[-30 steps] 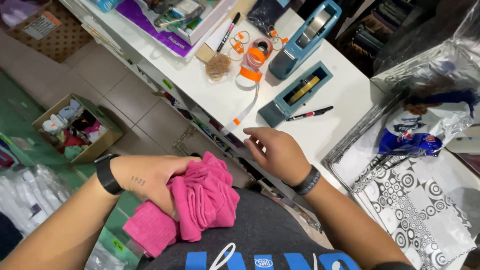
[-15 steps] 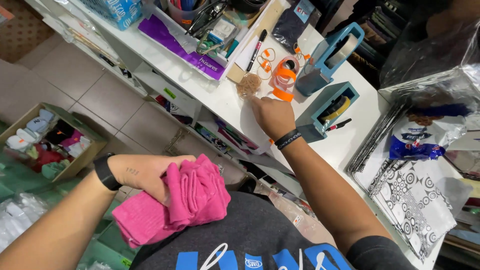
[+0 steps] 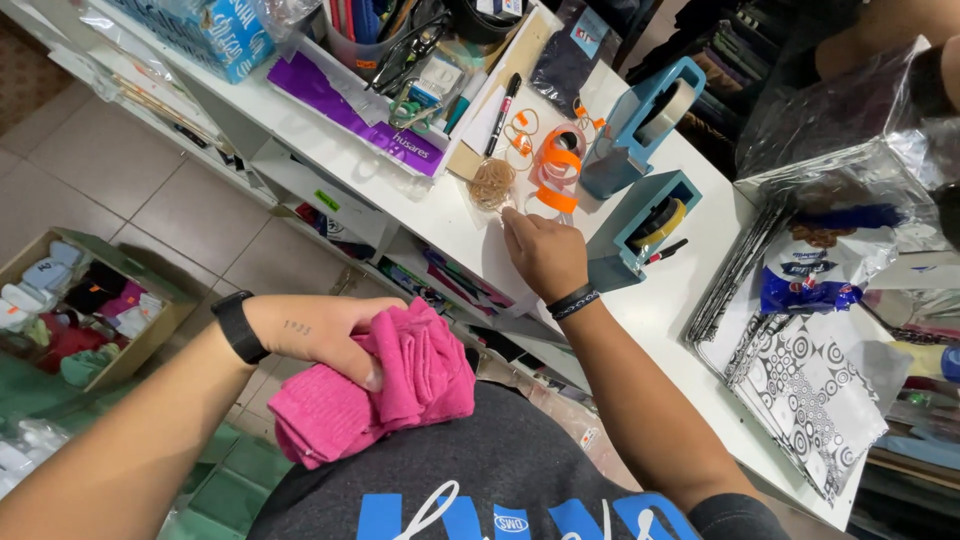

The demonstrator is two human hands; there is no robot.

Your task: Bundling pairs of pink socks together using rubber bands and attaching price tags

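My left hand [image 3: 325,338] presses a bundle of folded pink cloth [image 3: 385,390] against my dark shirt, fingers wrapped over its top. A black band sits on that wrist. My right hand [image 3: 543,252] reaches out over the white table [image 3: 670,310], fingers curled down beside a pile of tan rubber bands [image 3: 491,183] and an orange tape strip [image 3: 556,170]. Whether the right fingers pinch anything is hidden under the hand. A blue tape dispenser [image 3: 640,228] stands just right of that hand.
A second blue tape dispenser [image 3: 645,120], a black marker [image 3: 501,110], a purple box [image 3: 355,110] and a bin of tools [image 3: 400,40] crowd the table's far side. Patterned bags [image 3: 800,380] lie at right. A cardboard box of socks [image 3: 75,310] sits on the tiled floor.
My right hand has travelled from the table's near edge out to the rubber bands and orange tape. The left hand keeps the pink cloth against my body.
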